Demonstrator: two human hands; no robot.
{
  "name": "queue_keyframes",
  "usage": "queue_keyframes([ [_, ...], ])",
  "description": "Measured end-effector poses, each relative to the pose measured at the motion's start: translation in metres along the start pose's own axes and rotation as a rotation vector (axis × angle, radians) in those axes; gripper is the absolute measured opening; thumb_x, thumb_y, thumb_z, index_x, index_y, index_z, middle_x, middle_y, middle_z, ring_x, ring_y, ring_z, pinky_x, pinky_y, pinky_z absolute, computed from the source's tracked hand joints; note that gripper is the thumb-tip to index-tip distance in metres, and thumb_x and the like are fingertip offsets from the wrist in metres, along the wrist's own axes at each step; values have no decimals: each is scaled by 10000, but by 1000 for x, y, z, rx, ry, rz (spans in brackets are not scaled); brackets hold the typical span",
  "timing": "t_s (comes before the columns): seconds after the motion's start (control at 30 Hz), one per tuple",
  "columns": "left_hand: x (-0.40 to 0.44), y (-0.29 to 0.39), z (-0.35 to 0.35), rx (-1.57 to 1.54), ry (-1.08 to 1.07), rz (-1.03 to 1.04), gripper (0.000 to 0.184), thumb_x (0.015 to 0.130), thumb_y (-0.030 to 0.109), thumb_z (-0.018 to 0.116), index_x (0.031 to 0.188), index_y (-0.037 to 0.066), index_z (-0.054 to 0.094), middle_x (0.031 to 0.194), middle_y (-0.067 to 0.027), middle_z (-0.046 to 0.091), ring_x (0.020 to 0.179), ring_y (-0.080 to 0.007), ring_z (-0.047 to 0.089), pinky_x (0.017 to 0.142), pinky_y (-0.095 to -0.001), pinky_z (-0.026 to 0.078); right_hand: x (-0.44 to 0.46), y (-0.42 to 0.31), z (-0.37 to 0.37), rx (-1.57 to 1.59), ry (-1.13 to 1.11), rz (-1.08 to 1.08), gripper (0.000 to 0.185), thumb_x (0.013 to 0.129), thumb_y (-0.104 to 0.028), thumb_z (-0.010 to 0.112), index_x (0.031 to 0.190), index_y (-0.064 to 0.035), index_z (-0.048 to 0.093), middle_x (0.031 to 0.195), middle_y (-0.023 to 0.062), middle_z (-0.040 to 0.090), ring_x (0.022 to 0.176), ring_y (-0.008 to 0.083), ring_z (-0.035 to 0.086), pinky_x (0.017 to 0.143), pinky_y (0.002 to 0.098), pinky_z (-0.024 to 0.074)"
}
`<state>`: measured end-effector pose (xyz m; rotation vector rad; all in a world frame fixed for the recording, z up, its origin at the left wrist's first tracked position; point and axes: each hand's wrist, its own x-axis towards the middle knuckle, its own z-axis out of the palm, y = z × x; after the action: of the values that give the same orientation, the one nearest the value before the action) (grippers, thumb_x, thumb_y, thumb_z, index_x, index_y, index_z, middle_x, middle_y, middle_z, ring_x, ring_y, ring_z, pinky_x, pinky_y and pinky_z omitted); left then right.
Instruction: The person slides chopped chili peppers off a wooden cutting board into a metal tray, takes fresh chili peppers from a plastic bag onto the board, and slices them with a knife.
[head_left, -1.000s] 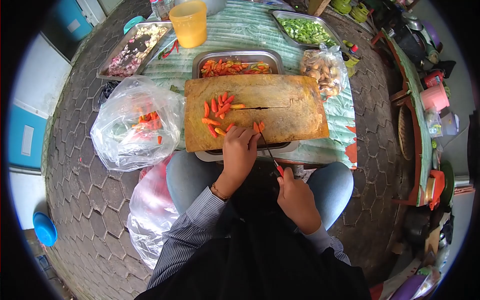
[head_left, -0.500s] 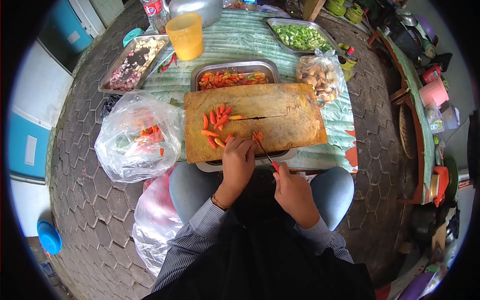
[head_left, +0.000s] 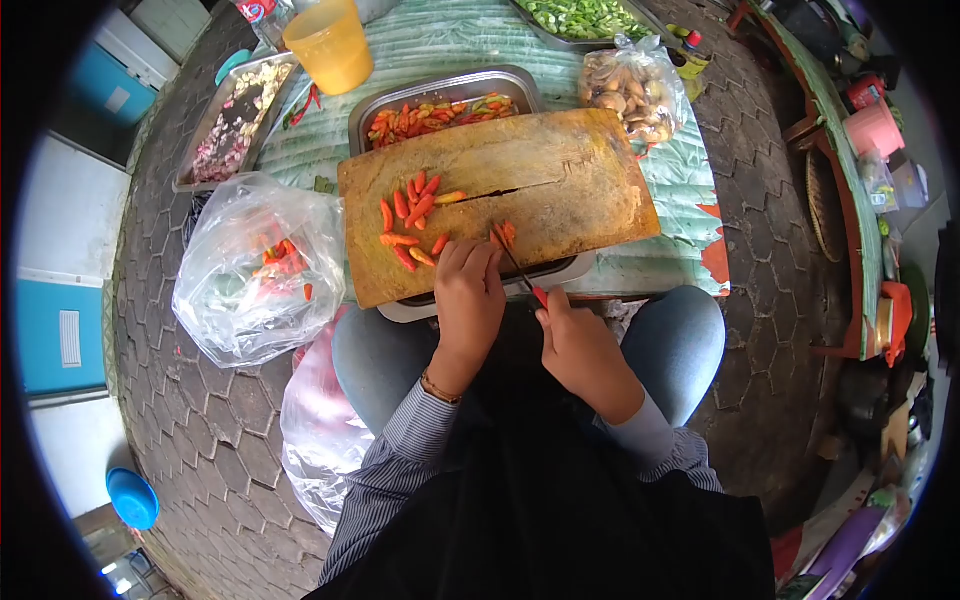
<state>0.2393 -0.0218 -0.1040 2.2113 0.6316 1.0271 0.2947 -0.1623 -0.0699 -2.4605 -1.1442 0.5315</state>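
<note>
My right hand [head_left: 585, 352] grips a small knife [head_left: 516, 266] by its red handle, its thin blade angled up and left over the wooden cutting board [head_left: 560, 200]. Cut red chili pieces [head_left: 506, 233] lie at the blade's tip. Beside the blade, at the board's near edge, my left hand [head_left: 468, 300] is closed with fingers curled down; whatever they press on is hidden. Several whole red and orange chilies [head_left: 410, 205] are scattered on the board's left half. The board rests across a metal tray [head_left: 535, 85] holding more chilies [head_left: 440, 117].
Left of the board sits a clear plastic bag [head_left: 250, 300] with chilies inside. Farther back are a tray of chopped onions [head_left: 187, 165], a yellow plastic cup [head_left: 330, 50], a bag of mushrooms [head_left: 630, 95] and a tray of chopped greens [head_left: 585, 42].
The view has tilted and turned slightly, so the table appears higher and farther left. Both hands keep nearly the same place at the board, with the knife still beside the left fingers.
</note>
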Motion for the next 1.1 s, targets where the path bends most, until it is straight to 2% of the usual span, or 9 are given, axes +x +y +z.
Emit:
queue_keyframes([
  [0.23,2,1,-6,-9,-49,-12,31,768,-45,597,792,-26,604,771,-155,580,735,-346,527,661,-415,440,-33,11,-19,0,-36,27,185,950,-203,472,924,-26,428,637,224,603,606,428,614,543,519,489],
  [0.33,5,-2,-13,123,-59,11,42,776,-33,621,809,-10,630,757,-160,603,705,-318,571,634,-368,460,-31,11,-26,8,14,-35,196,949,-213,478,931,-24,429,616,217,597,588,426,609,533,520,484],
  [0.4,6,-4,-22,47,11,11,33,766,-34,610,795,-18,613,780,-158,588,745,-344,534,664,-409,446,-31,4,-33,69,57,-14,198,949,-213,478,944,-20,434,603,214,593,581,423,608,528,514,485],
  [0.53,9,-9,-60,110,99,-3,77,758,-30,626,831,-9,634,804,-149,608,760,-331,550,678,-402,455,-23,-5,-25,80,78,-51,199,947,-211,482,952,-16,442,595,214,591,586,423,609,528,514,485],
  [0.63,12,-17,-82,193,131,-81,101,747,-21,646,845,-1,654,840,-133,625,784,-315,562,697,-395,461,-17,-4,-12,69,-3,-70,195,945,-207,485,949,-16,446,608,218,596,587,424,608,527,514,484],
  [0.7,15,-20,-89,276,78,22,94,736,-14,661,829,2,661,844,-117,626,797,-306,558,706,-392,460,-13,2,-7,17,67,-70,199,946,-212,483,944,-16,449,615,222,597,591,422,610,527,518,483],
  [0.83,17,-17,-74,304,-53,71,113,707,28,699,816,16,670,856,-98,603,812,-289,545,703,-388,464,-5,4,-7,28,83,-29,205,948,-220,482,942,-18,449,613,222,593,595,419,612,533,521,484],
  [0.97,25,-12,-49,497,-82,47,92,707,48,702,777,17,651,820,-105,562,833,-299,539,714,-395,461,-8,1,-7,26,45,-50,213,953,-233,476,943,-22,446,618,221,592,597,422,612,538,521,485],
  [1.1,29,-20,-33,506,-74,75,89,703,36,688,774,17,638,809,-109,552,832,-304,542,717,-404,463,-4,17,0,39,120,-72,219,957,-240,471,937,-24,448,640,224,599,606,428,612,540,520,486],
])
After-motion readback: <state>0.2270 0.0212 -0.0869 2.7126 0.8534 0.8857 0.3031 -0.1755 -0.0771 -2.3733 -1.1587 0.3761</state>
